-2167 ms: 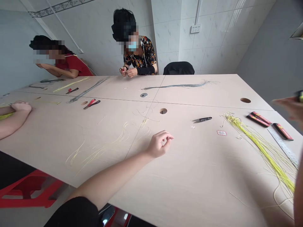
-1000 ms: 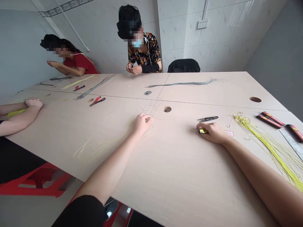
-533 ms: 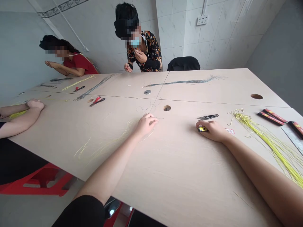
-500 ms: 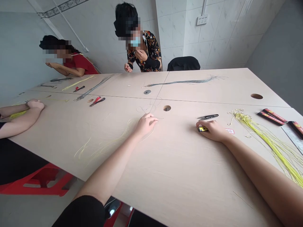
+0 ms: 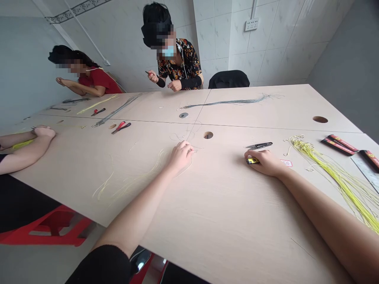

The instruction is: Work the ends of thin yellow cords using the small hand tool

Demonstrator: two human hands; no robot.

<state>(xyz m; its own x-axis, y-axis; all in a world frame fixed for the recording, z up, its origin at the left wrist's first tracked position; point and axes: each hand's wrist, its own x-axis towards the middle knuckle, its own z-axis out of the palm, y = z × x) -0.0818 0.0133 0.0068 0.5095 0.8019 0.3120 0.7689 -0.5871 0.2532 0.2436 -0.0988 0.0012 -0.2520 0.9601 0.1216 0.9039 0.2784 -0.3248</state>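
My left hand [image 5: 179, 156] rests on the table [image 5: 219, 221] with its fingers pinched on thin pale yellow cords [image 5: 154, 163] that trail away to the left. My right hand [image 5: 265, 162] lies closed on a small yellow and black object [image 5: 252, 160], perhaps a lighter, pressed against the tabletop. Black thread snips [image 5: 259, 146] lie just beyond my right hand. A thick bundle of bright yellow cords [image 5: 331, 173] stretches along the right side of the table.
Two people sit at the far side, and another person's arms [image 5: 26, 144] rest at the left edge. Red pliers [image 5: 121, 127], a grey cord bundle [image 5: 233, 102], cable holes [image 5: 208, 135], red and black packets [image 5: 340, 144] and a ruler [image 5: 365, 169] lie about.
My left hand reached forward from mid-table to the pale cords and pinched them. My right hand came in from the right edge and settled on the small yellow object. Little has moved in the last half second.
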